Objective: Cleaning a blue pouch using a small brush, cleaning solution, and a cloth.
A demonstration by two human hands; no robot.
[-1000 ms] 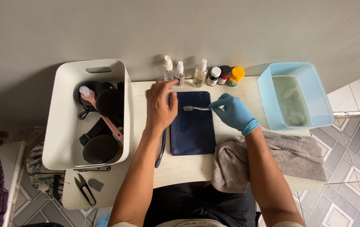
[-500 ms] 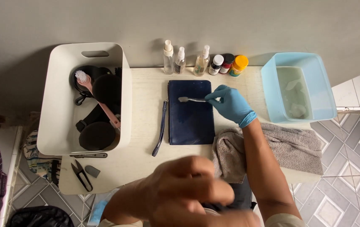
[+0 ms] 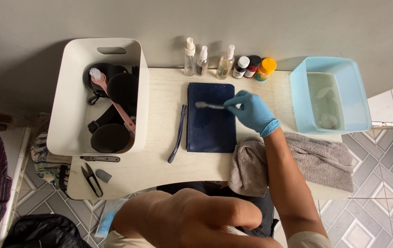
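Navy pouch [image 3: 211,120] lies flat at table [image 3: 159,170] centre, wrist strap alongside. Gloved right hand [image 3: 253,111] pinches a small brush [image 3: 209,105], bristles on the pouch's upper part. Bare left hand [image 3: 192,218] is low, close to camera; finger state cannot be determined. Grey towel [image 3: 315,158] lies just right of the pouch.

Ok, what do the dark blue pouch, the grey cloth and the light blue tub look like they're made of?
The dark blue pouch looks like leather or faux leather: smooth, slight sheen, wrist strap. The grey cloth looks like terry towelling: matte, nubby, softly folded over the table edge. The light blue tub looks like plastic: rigid, translucent walls, liquid visible inside.
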